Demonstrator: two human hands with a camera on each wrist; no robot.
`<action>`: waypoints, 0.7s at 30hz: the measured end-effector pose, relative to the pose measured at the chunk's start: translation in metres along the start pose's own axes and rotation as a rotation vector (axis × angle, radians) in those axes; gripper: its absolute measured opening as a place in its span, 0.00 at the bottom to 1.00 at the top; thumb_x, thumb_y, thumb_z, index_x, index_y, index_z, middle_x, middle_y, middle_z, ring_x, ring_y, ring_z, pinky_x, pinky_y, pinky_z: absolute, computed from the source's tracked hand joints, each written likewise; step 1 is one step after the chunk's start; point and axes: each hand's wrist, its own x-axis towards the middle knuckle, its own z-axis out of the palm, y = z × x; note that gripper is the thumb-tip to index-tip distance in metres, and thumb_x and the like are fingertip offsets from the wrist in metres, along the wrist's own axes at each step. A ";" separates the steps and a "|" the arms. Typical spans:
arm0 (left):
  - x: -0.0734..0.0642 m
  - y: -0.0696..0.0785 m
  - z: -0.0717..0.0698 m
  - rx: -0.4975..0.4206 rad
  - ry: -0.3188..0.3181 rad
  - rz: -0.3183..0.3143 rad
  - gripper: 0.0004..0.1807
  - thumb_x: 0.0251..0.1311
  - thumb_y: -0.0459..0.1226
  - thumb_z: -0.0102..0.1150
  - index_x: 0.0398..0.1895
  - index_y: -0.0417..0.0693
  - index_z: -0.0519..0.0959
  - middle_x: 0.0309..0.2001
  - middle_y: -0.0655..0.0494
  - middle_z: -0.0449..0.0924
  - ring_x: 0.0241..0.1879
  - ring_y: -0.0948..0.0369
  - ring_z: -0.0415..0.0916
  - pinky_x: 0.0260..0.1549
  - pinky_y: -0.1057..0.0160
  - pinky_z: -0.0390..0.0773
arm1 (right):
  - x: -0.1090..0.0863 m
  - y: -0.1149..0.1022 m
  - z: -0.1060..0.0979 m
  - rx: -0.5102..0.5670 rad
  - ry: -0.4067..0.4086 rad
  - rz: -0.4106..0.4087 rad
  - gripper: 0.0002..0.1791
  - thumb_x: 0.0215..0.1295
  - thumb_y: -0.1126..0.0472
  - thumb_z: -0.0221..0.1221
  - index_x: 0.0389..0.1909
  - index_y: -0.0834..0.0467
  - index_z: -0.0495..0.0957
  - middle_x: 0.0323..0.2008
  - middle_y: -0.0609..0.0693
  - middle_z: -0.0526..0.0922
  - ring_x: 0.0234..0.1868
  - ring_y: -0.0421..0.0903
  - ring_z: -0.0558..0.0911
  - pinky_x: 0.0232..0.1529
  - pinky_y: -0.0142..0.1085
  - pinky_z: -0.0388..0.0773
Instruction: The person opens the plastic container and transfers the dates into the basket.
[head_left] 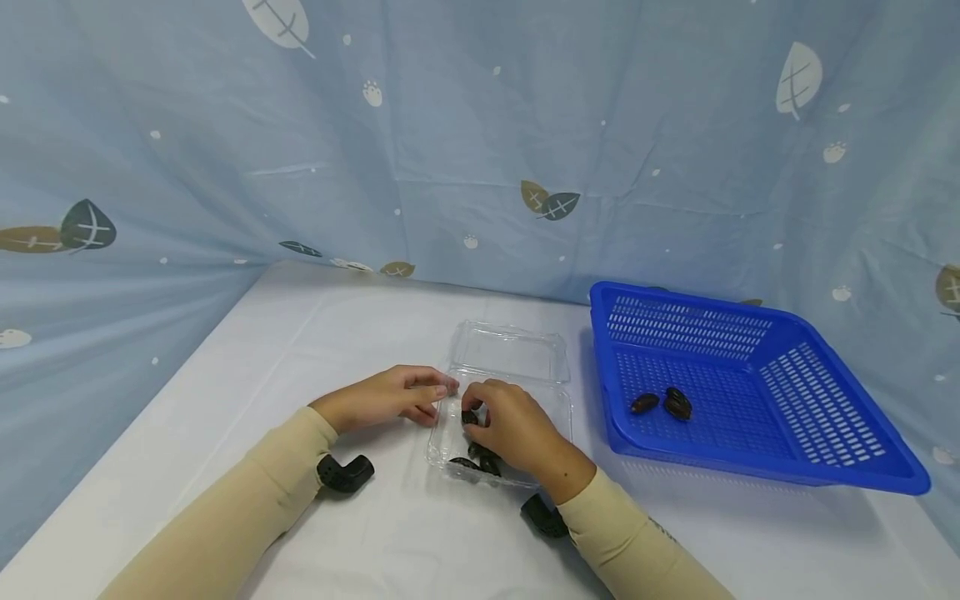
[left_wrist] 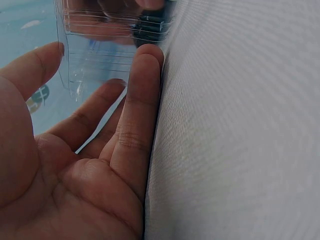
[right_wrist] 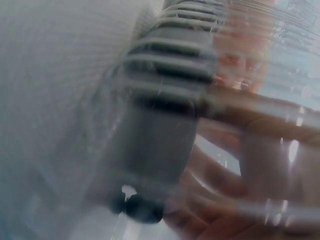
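The clear clamshell box [head_left: 517, 375] lies open on the desk [head_left: 345, 333], wide room leftward, a narrow gap before the blue basket [head_left: 727, 392]. The left hand [head_left: 386, 398], fingers relaxed, touches the box's left edge; the right hand [head_left: 516, 423] pinches a dark oval piece [head_left: 469, 417].

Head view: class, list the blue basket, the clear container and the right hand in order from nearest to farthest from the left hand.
1. Clear container: right at the left hand's fingertips.
2. Right hand: over the container, to the right.
3. Blue basket: farther right, beyond the right hand.
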 end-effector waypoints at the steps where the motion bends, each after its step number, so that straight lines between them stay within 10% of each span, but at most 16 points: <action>1: 0.000 0.000 0.000 -0.001 -0.001 0.001 0.27 0.74 0.50 0.51 0.69 0.47 0.70 0.68 0.43 0.70 0.50 0.57 0.82 0.56 0.59 0.81 | 0.000 0.000 0.000 -0.003 -0.002 0.002 0.11 0.56 0.63 0.72 0.39 0.54 0.82 0.33 0.45 0.81 0.25 0.34 0.73 0.26 0.27 0.72; 21: -0.001 0.000 0.000 -0.003 -0.006 0.008 0.26 0.74 0.50 0.52 0.68 0.47 0.71 0.68 0.44 0.71 0.51 0.57 0.81 0.56 0.59 0.81 | -0.003 -0.005 -0.004 -0.072 0.093 -0.041 0.10 0.61 0.63 0.68 0.44 0.52 0.86 0.39 0.43 0.87 0.30 0.37 0.79 0.31 0.27 0.76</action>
